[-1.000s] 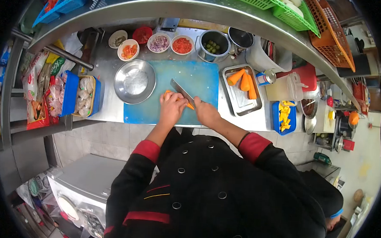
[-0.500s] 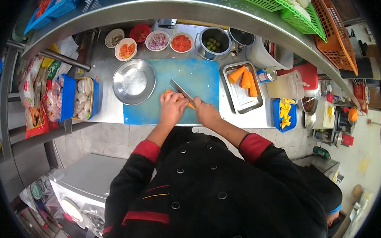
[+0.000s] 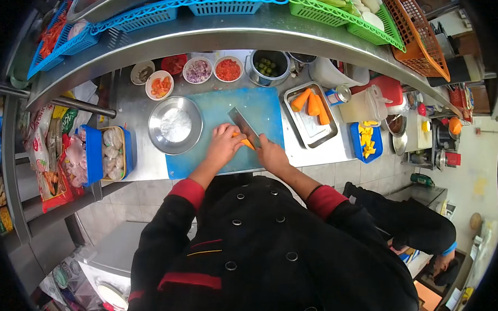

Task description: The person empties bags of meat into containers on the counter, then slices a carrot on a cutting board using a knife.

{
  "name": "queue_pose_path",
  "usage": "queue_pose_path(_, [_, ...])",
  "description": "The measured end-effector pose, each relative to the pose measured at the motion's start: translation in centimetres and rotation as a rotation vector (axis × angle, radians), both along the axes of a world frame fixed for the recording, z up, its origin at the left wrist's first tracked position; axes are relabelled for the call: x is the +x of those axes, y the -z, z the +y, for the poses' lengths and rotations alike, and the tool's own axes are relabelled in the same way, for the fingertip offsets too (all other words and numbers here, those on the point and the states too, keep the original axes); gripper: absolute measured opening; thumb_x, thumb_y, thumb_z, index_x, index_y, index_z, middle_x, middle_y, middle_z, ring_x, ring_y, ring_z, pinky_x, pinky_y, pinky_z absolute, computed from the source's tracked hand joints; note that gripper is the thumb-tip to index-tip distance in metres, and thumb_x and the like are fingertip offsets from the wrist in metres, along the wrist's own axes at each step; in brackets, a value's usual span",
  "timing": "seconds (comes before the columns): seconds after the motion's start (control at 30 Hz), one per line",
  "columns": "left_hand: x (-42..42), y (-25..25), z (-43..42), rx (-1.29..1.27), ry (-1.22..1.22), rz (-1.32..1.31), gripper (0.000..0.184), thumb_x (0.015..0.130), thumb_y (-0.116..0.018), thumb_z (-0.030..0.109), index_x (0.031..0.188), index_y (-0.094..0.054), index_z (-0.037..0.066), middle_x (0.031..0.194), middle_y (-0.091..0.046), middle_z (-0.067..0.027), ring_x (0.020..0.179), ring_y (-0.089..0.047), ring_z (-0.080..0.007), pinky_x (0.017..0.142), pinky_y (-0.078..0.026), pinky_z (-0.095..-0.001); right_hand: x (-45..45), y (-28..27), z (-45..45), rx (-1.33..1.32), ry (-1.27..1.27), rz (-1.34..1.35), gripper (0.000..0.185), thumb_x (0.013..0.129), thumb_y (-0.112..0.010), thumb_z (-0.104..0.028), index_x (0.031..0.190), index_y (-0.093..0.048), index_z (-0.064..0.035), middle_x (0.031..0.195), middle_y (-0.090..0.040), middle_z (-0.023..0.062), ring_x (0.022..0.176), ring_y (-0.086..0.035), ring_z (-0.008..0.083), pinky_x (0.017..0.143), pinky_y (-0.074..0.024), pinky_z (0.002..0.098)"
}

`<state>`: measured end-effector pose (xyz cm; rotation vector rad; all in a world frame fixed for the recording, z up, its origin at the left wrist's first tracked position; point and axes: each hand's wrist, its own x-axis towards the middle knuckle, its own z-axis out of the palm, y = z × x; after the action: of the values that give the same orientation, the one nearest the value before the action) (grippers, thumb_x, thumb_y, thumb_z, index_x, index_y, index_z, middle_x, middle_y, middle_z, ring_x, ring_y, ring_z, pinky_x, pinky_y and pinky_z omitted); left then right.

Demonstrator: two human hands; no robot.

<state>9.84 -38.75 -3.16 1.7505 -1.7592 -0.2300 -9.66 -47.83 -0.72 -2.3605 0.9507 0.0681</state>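
Note:
On the blue cutting board (image 3: 206, 106), my left hand (image 3: 225, 141) presses a piece of carrot (image 3: 246, 142) with its fingers bent over it. My right hand (image 3: 272, 155) is closed round the handle of a knife (image 3: 242, 124), whose wide blade points up and left beside the carrot. The handle itself is mostly covered by my fingers. A round metal bowl (image 3: 175, 125) overlaps the board's left side. To the right, a metal tray (image 3: 313, 131) holds several whole carrots (image 3: 313, 105).
Bowls of chopped vegetables (image 3: 228, 69) and a pot of green fruits (image 3: 268, 66) line the back. A blue tub of yellow pieces (image 3: 366, 143) sits at right. A metal shelf (image 3: 254, 30) spans above. Another person (image 3: 418, 218) is at lower right.
The view has shifted, showing more of the shelf baskets and of the other person. Both hands stay at the carrot, and the knife blade now lies a little steeper.

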Motion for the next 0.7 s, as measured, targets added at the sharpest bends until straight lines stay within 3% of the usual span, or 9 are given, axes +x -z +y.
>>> queue_pose_path(0.2, [0.7,1.1,-0.5,-0.083,0.024,0.095,0.02,0.078,-0.079,0.019,0.098,-0.077,0.018,0.101,-0.06,0.0003,0.113,-0.053,-0.0253,0.096,-0.04,-0.044,0.4,-0.1,1.3,-0.039,0.092,0.102,0.032,0.092,-0.062,-0.013,0.115,-0.041,-0.0021,0.096,-0.068,0.0261,0.084,-0.068,0.047,0.073,-0.0558,0.0553])
queue_pose_path(0.3, [0.5,0.6,-0.4,-0.035,-0.004,0.09,0.015,0.08,-0.077,0.019,0.095,-0.078,0.017,0.1,-0.061,0.001,0.111,-0.053,-0.0243,0.094,-0.04,-0.0435,0.6,-0.3,1.5,-0.105,0.076,0.136,0.022,0.093,-0.055,-0.009,0.112,-0.043,-0.0058,0.094,-0.07,0.0233,0.08,-0.071,0.0447,0.071,-0.0577,0.0538])
queue_pose_path(0.53, [0.6,0.7,-0.6,-0.02,-0.007,0.053,0.018,0.079,-0.079,0.02,0.097,-0.078,0.018,0.103,-0.062,0.0002,0.107,-0.054,-0.025,0.089,-0.042,-0.0416,-1.7,-5.6,1.5,-0.027,0.026,0.166,0.023,0.091,-0.055,-0.005,0.112,-0.043,-0.0048,0.092,-0.07,0.0253,0.081,-0.071,0.0444,0.071,-0.0572,0.0535])
queue_pose_path(0.7, [0.6,0.8,-0.5,-0.074,-0.013,0.064,0.015,0.079,-0.079,0.019,0.094,-0.078,0.017,0.101,-0.063,0.0003,0.107,-0.054,-0.0247,0.089,-0.041,-0.0415,-2.0,-5.9,1.6,0.004,0.002,0.25,0.024,0.091,-0.054,-0.004,0.112,-0.042,-0.0043,0.091,-0.07,0.0257,0.082,-0.071,0.0441,0.071,-0.0572,0.0532])
